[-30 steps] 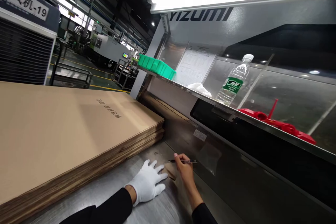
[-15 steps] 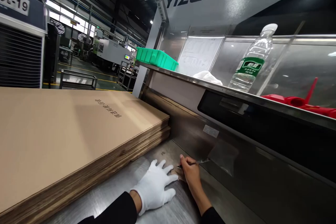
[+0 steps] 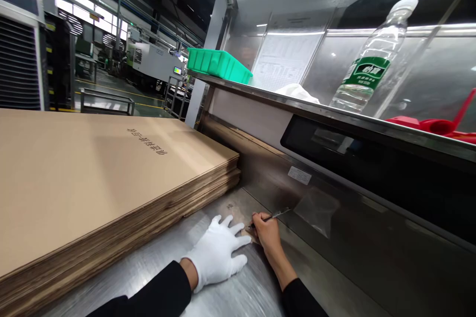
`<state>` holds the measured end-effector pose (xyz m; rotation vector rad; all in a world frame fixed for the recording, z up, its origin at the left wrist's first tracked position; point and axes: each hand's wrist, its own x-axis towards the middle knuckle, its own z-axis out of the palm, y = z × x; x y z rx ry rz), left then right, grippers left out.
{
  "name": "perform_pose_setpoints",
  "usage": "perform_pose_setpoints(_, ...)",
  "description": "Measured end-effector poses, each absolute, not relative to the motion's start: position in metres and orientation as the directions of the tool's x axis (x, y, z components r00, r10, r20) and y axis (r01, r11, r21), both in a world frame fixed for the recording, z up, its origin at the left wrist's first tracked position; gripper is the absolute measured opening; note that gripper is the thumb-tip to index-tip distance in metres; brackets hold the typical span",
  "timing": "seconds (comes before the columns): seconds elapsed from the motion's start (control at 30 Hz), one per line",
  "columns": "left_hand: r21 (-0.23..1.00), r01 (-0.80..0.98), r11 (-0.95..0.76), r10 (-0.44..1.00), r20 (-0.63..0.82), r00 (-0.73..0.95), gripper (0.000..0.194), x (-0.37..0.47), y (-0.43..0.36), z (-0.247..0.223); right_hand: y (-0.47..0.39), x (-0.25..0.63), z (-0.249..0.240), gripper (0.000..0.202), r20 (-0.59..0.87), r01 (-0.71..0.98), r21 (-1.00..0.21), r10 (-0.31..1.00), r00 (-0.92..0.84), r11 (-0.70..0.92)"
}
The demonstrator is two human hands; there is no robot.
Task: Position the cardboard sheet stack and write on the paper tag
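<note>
Head view: my white-gloved left hand (image 3: 218,253) lies flat, fingers spread, on the brushed steel bench (image 3: 156,272), fingertips pinning the edge of a small brown cardboard scrap (image 3: 248,232) near the bench's back edge. Bare right hand (image 3: 267,232) sits just beside it, fingers pinched shut around a thin dark pen (image 3: 273,216), tip down at the scrap, barrel angled toward the steel back wall. Tall stack of flat tan cardboard sheets (image 3: 96,178) fills the bench's left side, its corner near the gloved hand. Shelf above carries a green plastic bin (image 3: 217,64), a clear water bottle with green label (image 3: 372,62) and red plastic parts (image 3: 435,126).
</note>
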<state>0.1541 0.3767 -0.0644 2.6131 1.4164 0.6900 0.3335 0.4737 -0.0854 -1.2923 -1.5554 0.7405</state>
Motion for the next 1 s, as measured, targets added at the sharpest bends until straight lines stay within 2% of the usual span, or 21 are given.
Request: perform_pose_setpoints(1.0, 0.263, 0.776, -0.573, 0.805, 0.357, 0.473, 0.041, 0.1559, 0.3758, -0.0626, 0.4765, 0.3365, -0.0893, 0.046, 0.285, 0.405, -0.875, 0.958, -0.016, 0.267)
